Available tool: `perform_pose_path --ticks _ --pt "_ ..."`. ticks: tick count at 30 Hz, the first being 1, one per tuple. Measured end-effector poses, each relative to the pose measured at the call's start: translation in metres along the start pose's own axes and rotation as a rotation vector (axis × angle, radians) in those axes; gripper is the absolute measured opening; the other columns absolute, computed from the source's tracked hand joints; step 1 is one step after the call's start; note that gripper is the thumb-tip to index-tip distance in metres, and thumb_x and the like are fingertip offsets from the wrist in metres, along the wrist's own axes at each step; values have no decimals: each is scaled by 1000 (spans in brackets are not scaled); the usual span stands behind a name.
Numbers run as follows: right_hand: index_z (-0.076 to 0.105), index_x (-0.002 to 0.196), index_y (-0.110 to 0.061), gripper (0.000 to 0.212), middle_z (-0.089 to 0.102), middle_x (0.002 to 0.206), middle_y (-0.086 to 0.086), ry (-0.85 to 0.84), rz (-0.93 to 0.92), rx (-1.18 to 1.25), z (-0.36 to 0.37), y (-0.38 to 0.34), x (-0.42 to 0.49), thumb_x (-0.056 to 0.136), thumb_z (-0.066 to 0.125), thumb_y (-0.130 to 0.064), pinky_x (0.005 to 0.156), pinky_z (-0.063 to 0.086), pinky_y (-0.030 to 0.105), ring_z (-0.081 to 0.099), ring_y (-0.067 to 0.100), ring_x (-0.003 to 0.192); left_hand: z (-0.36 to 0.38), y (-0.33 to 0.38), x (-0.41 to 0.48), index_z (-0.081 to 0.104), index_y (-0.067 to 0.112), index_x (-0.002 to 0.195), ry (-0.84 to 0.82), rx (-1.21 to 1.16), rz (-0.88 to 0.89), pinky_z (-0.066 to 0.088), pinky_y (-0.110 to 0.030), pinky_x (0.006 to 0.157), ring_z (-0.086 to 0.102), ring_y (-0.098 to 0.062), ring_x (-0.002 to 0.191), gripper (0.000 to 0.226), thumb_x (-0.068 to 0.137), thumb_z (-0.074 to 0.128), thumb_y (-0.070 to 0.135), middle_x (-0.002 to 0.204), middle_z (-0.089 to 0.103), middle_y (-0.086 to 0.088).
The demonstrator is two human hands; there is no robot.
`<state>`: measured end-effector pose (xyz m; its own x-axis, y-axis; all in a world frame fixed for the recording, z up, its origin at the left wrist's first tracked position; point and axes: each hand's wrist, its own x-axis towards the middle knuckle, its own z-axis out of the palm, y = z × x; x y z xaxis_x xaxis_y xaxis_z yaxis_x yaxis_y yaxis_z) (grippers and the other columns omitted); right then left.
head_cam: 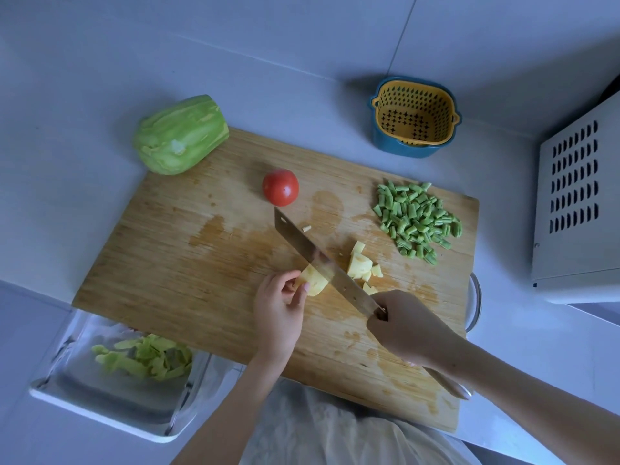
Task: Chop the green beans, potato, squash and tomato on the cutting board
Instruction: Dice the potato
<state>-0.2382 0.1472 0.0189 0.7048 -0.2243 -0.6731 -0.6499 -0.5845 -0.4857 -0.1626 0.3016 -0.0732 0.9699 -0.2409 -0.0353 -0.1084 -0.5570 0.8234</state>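
A wooden cutting board (188,250) fills the middle of the counter. My left hand (280,307) pins a peeled yellow potato piece (315,280) near the board's centre. My right hand (407,327) grips the handle of a cleaver (315,253), whose blade runs diagonally across the potato. Cut potato chunks (360,265) lie just right of the blade. A pile of chopped green beans (416,219) sits at the board's right. A whole red tomato (280,187) rests behind the blade tip. A peeled green squash (181,134) lies at the board's far-left corner.
A yellow strainer basket in a blue bowl (416,117) stands behind the board. A grey vented appliance (575,203) is at the right. A tray holding green peelings (110,374) sits at the lower left, partly under the board. A glass rim (476,300) shows at the board's right edge.
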Motion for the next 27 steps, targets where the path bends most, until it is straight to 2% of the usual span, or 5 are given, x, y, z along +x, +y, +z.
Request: perform_pose_path --ticks 13,17,22,24,27 --pt "56 108 -7 30 51 52 7 -120 79 18 15 -10 22 86 36 -6 33 39 19 44 10 28 -1 -4 2 71 11 95 1 -36 -18 52 -20 63 63 -9 70 20 77 74 5 85 69 0" --pt "59 85 -14 21 49 51 0 -64 41 99 24 -5 23 85 39 -4 34 41 19 42 5 28 0 -1 1 70 8 95 -5 -11 43 53 -26 65 64 -13 71 21 75 76 4 85 68 -1" --pt "52 54 -49 56 45 35 -11 68 -51 158 20 10 6 81 42 -1 34 32 18 36 3 31 3 2 5 69 3 97 -36 32 130 54 -27 65 64 -15 70 25 73 77 3 85 68 -4" --pt "50 65 -56 56 49 40 -12 104 -89 111 16 17 -3 82 42 -3 37 31 17 40 5 35 4 2 10 69 1 98 -76 7 151 54 -24 67 65 -16 72 25 74 76 1 87 69 -7" --pt "57 111 -51 56 54 49 -16 128 -164 18 8 27 -12 83 41 -5 41 36 15 49 3 44 -2 1 21 68 -1 101 -161 -43 160 50 -9 70 64 -12 77 26 76 73 2 92 70 -8"
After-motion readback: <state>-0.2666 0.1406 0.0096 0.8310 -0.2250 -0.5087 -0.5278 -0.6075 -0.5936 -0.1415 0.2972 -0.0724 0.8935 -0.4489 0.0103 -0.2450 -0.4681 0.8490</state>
